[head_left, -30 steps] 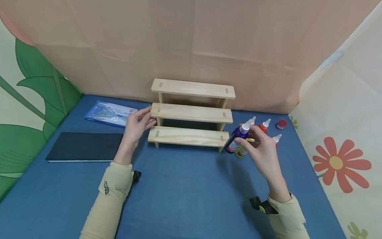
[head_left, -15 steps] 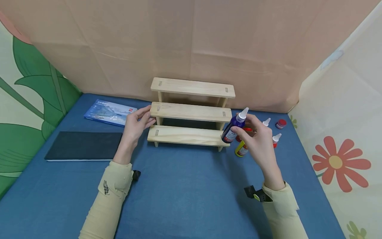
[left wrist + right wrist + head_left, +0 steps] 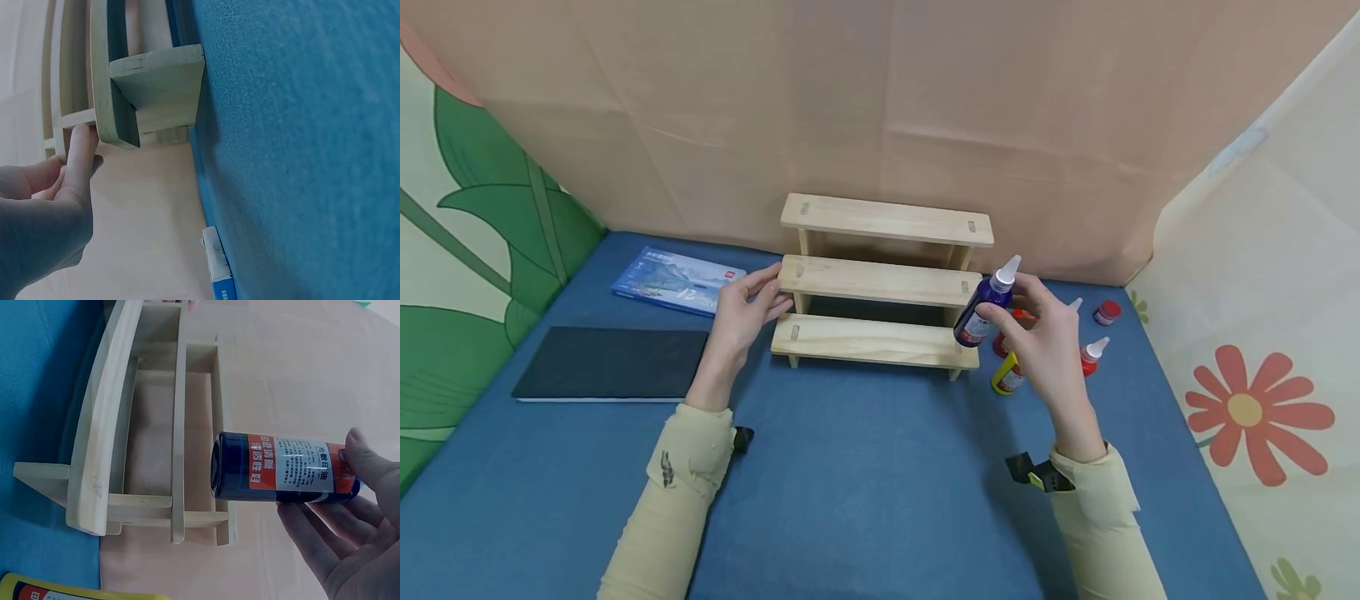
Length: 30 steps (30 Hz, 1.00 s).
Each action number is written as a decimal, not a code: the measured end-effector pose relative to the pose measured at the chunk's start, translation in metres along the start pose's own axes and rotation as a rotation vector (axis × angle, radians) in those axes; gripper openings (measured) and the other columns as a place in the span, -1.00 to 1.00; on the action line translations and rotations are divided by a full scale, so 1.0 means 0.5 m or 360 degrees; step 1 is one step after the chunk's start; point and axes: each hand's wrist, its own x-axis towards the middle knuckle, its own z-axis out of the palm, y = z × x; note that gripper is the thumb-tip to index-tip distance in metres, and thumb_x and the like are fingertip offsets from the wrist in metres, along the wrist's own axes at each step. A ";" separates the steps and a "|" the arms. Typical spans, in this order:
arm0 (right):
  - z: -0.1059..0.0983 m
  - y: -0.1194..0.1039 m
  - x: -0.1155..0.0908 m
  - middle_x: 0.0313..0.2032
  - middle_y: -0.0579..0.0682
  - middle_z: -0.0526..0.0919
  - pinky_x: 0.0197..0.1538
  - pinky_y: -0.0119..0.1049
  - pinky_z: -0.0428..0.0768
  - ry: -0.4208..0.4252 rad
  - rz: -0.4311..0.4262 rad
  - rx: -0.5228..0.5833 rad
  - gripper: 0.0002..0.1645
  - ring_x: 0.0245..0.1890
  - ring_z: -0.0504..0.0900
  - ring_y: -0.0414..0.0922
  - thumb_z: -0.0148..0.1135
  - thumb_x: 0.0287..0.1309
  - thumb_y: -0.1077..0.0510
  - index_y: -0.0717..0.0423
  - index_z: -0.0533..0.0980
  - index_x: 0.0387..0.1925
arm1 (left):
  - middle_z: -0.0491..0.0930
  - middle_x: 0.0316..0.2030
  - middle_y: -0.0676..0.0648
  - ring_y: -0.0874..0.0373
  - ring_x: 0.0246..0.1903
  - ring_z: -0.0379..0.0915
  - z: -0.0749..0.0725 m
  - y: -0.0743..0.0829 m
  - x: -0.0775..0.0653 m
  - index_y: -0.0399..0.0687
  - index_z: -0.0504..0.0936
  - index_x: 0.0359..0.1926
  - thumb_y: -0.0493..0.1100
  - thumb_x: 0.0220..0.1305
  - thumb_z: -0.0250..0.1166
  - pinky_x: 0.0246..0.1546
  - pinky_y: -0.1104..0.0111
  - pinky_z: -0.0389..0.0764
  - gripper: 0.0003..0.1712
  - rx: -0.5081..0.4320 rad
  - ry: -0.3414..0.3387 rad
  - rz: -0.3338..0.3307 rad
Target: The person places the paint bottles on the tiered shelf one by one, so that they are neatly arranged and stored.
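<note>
A light wooden three-step rack (image 3: 880, 282) stands on the blue cloth in the head view. My left hand (image 3: 741, 321) pinches the left end of its middle board, one finger under the board and the thumb at its edge in the left wrist view. My right hand (image 3: 1043, 350) grips a dark blue stamp-ink bottle (image 3: 976, 321) with a white pointed nozzle, between thumb and fingers. Tilted slightly, the ink bottle (image 3: 281, 469) overlaps the rack's right end in the head view. Behind and below the right hand are a yellow bottle (image 3: 1006, 377) and red bottles (image 3: 1089, 360), partly hidden.
A small red-capped jar (image 3: 1107, 312) sits at the right, near the patterned wall. On the left lie a blue picture box (image 3: 673, 282) and a dark notebook (image 3: 613, 364). A brown sheet (image 3: 880, 108) rises right behind the rack.
My right hand has lifted the blue ink bottle up and to the left, away from the other bottles toward the rack. The left hand keeps its place on the middle board.
</note>
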 end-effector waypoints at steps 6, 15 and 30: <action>0.002 0.001 0.007 0.16 0.27 0.69 0.16 0.30 0.72 0.0009 -0.0005 0.0010 -0.44 0.12 0.68 0.23 0.49 0.38 0.17 0.30 0.56 0.31 | 0.43 0.38 -0.44 -0.29 0.28 0.54 0.001 -0.003 0.003 -0.35 0.33 0.57 -0.29 0.73 0.02 0.17 0.37 0.71 -0.48 0.0005 0.0000 0.0002; 0.001 -0.010 0.026 0.16 0.22 0.70 0.16 0.25 0.76 0.0027 -0.0022 0.0010 -0.46 0.12 0.69 0.18 0.47 0.41 0.13 0.26 0.58 0.30 | 0.41 0.40 -0.45 -0.29 0.29 0.53 0.000 -0.006 0.002 -0.35 0.32 0.58 -0.28 0.73 0.02 0.16 0.39 0.70 -0.47 0.0013 0.0001 0.0004; 0.017 -0.017 0.041 0.21 0.22 0.67 0.17 0.24 0.75 0.0107 -0.0055 0.0048 -0.46 0.15 0.67 0.18 0.43 0.43 0.14 0.27 0.56 0.33 | 0.39 0.41 -0.45 -0.31 0.30 0.52 0.001 -0.001 -0.005 -0.36 0.32 0.57 -0.28 0.73 0.02 0.22 0.34 0.67 -0.47 -0.0014 -0.0004 0.0003</action>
